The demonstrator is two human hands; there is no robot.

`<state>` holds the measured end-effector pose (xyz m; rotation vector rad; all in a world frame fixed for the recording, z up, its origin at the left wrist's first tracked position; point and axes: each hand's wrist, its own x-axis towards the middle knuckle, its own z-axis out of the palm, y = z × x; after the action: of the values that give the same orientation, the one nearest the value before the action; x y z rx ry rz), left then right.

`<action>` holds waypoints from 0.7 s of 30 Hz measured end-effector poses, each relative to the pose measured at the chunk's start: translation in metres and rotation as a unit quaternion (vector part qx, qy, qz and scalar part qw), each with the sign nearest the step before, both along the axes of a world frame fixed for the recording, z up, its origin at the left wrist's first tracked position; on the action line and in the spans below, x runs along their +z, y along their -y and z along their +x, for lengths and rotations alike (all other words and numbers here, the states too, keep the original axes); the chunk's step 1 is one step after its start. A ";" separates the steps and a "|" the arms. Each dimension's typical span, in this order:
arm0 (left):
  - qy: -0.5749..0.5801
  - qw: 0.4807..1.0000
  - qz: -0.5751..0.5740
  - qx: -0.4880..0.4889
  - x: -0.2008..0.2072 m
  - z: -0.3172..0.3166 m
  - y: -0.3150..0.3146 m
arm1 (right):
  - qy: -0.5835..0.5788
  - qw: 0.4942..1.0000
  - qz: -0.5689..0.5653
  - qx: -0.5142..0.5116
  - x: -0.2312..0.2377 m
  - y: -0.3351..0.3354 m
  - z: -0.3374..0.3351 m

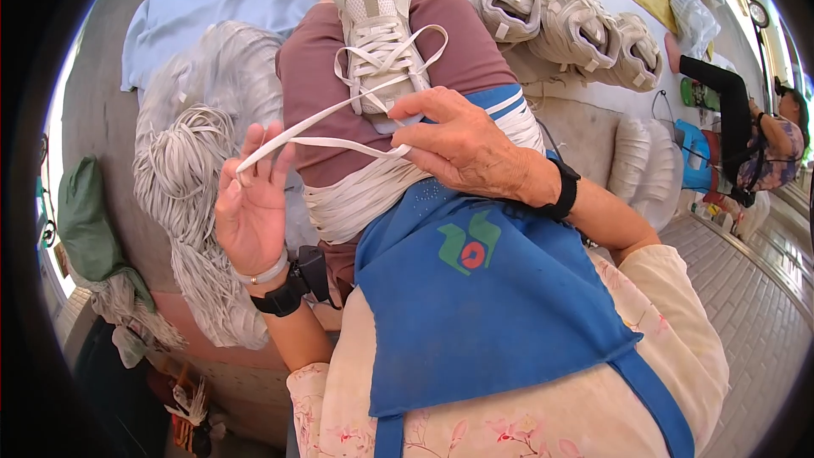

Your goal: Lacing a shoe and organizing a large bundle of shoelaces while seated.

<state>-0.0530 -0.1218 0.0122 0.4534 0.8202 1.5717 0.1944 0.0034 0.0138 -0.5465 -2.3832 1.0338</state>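
A white-and-grey sneaker [379, 30] rests on my lap, toe pointing away, its laces crossed with two loose loops at the sides. My right hand [462, 140] is at the heel end of the shoe, thumb and index finger pinched on a flat white shoelace [339, 143]. My left hand [252, 203] is raised to the left of the shoe, palm up and fingers partly extended, with the lace running across its fingers. The lace spans the gap between both hands and the sneaker. Whether the left fingers press tightly on it is unclear.
A bundle of white laces [191, 157] hangs at my left, and more laces [365, 195] lie over my lap above a blue apron [500, 305]. Several sneakers [577, 21] stand at the far right. A green bag [89, 220] is far left; another person [767, 136] sits at right.
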 end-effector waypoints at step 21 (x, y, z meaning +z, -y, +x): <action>-0.345 0.928 -0.136 0.045 -0.035 0.010 -0.075 | 0.042 0.927 -0.287 -0.240 -0.039 -0.060 0.007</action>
<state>-0.0425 -0.0465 -0.0229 0.7914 1.5934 1.3478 0.2014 0.0631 -0.0254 -1.3253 -1.8290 1.4770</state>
